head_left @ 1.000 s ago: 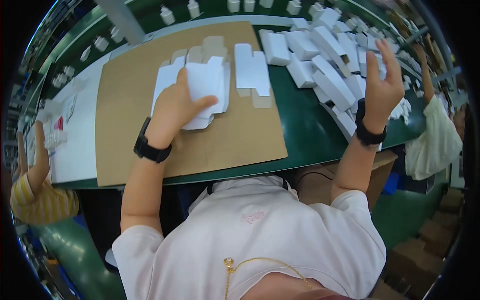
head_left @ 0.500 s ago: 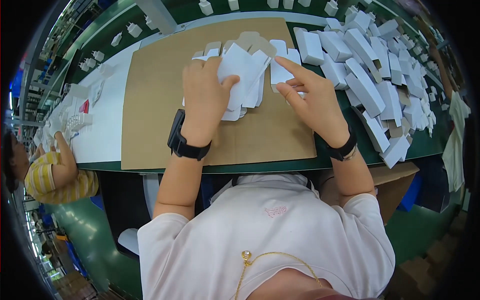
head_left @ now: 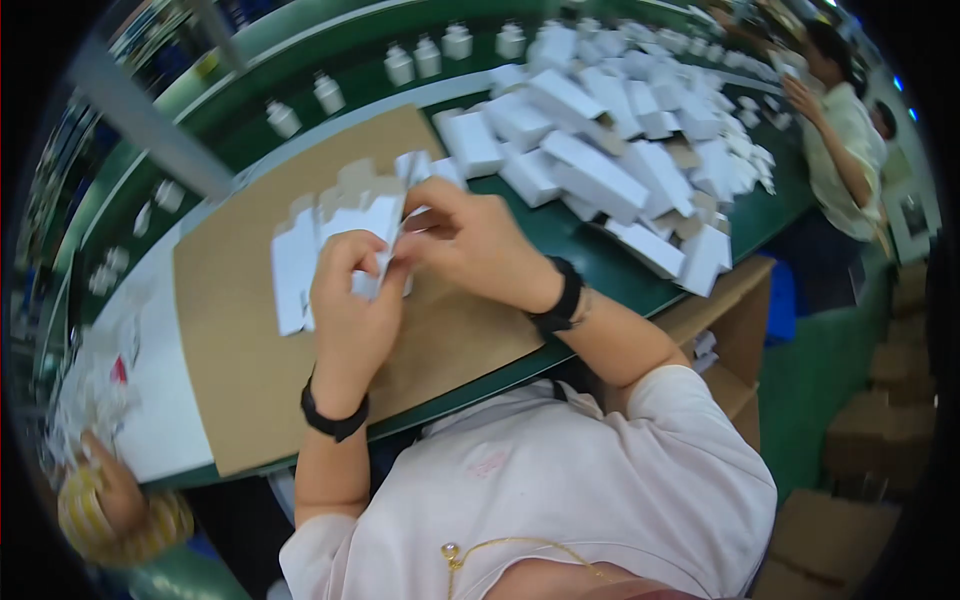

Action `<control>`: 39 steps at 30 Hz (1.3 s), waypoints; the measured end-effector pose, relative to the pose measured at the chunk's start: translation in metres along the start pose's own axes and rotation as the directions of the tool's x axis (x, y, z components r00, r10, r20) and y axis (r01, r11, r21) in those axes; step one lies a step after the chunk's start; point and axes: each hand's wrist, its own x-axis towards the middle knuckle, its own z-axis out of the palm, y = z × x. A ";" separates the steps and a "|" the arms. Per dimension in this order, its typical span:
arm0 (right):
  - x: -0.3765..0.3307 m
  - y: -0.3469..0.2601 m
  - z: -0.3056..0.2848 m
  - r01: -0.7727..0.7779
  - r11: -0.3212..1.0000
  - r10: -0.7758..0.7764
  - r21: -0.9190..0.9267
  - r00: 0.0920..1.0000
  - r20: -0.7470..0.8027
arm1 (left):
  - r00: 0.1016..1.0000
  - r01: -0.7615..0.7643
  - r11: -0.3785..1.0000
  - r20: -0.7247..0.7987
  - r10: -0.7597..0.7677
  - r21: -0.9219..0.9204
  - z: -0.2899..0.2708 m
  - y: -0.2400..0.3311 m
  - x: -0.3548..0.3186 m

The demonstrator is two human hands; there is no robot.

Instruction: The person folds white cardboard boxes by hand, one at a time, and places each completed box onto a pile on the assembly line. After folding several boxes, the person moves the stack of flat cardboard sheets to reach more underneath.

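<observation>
A folded-flat white carton stands tilted between my hands, above other flat cartons. My left hand is closed, its thumb and fingers on the carton's lower part. My right hand pinches the same carton along its right edge; the fingertips partly hide the grip. To the left, another flat white carton lies on the brown cardboard sheet. Grey-brown flaps show at the far ends of the flat cartons. More white carton shows just beyond my right hand.
A large heap of formed white boxes covers the right of the green table. White plug-like adapters line the far side. One person stands at the far right; another person's striped sleeve shows at the lower left.
The view has turned, shifting the box heap leftward in the picture. My right hand has gone from spread fingers to a pinch on the carton, and both hands have come together.
</observation>
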 end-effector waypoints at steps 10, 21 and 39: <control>-0.002 0.008 0.024 0.089 0.801 0.070 0.593 0.968 -0.240 | 0.981 0.195 0.877 0.093 -0.171 -0.438 0.012 0.017 -0.004; -0.006 0.019 0.007 0.270 0.963 -0.270 0.014 0.963 -0.010 | 0.903 0.429 0.647 0.294 -0.312 -0.630 0.009 0.001 -0.010; 0.003 0.003 -0.017 -0.268 0.950 0.238 0.158 0.953 0.185 | 0.832 0.486 0.762 0.495 -0.253 -0.427 -0.012 -0.002 -0.008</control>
